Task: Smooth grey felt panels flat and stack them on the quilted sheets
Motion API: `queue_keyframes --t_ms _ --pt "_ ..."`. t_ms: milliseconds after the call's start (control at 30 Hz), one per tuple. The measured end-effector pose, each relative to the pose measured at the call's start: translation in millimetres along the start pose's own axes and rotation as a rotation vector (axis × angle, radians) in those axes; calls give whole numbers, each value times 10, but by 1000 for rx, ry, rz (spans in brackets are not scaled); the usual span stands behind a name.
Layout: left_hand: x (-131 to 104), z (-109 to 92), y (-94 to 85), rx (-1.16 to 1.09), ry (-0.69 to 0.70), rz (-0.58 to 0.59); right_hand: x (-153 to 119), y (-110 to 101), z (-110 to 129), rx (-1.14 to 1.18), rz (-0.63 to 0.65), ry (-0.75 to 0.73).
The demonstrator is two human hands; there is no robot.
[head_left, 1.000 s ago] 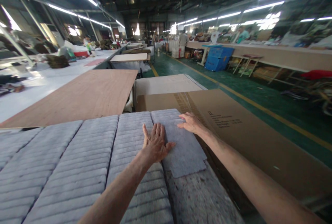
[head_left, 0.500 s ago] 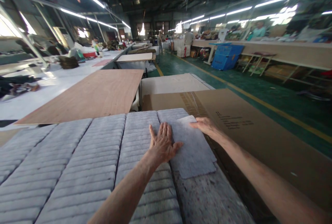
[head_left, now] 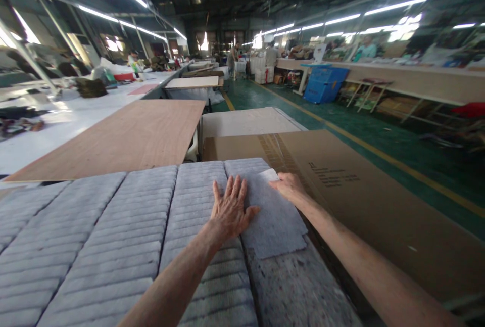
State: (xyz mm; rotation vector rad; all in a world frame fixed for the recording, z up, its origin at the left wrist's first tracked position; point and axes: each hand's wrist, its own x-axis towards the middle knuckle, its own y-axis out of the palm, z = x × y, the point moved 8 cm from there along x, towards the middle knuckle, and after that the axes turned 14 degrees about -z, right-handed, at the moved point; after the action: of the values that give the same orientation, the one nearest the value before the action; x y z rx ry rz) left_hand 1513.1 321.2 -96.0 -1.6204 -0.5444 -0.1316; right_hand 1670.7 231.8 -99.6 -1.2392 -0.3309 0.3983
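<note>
Rows of overlapping grey fabric pieces (head_left: pixel 140 226) cover the surface in front of me, split by dark seams between rows. My left hand (head_left: pixel 231 208) lies flat with fingers spread, across the second row from the right and the edge of a loose grey fabric sheet (head_left: pixel 278 226). At that sheet's far right corner, my right hand (head_left: pixel 290 185) pinches the edge between thumb and fingers, and a paler flap shows there. Below the sheet lies a speckled grey surface (head_left: pixel 299 286).
A large brown cardboard sheet (head_left: pixel 371 226) lies to the right, with a plywood board (head_left: pixel 151 125) to the far left. Beyond are a white-topped table (head_left: pixel 34 150), a pale board (head_left: pixel 246 121), blue crates (head_left: pixel 324 84) and stools (head_left: pixel 366 92). Several people stand farther off.
The view has shifted slightly, so everything sits a little farther left. My left hand stays flat and my right hand keeps its pinch on the sheet's corner.
</note>
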Motion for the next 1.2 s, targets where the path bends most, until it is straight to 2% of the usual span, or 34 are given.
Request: queue_keyframes --t_ms 133,233,367,500,633,833,1000,1200 --pt "-4 -17 3 -4 20 6 19 27 -18 -11 -15 17" --pt "-3 -24 1 -1 27 8 28 -44 3 -8 -90 -15" --pt "-1 -29 4 0 31 12 80 -175 170 64 -180 -211" --pt "-7 -28 8 6 27 11 184 -148 298 118 -92 -340" --pt "-11 -33 2 12 30 13 290 -105 317 102 -29 -317" --pt "-7 -24 9 12 20 17 306 -145 255 113 -12 -217" --pt "-9 -13 23 -2 12 24 210 -190 126 169 13 -139" --pt "-5 -19 -1 -15 4 27 -17 -72 -36 202 109 -62"
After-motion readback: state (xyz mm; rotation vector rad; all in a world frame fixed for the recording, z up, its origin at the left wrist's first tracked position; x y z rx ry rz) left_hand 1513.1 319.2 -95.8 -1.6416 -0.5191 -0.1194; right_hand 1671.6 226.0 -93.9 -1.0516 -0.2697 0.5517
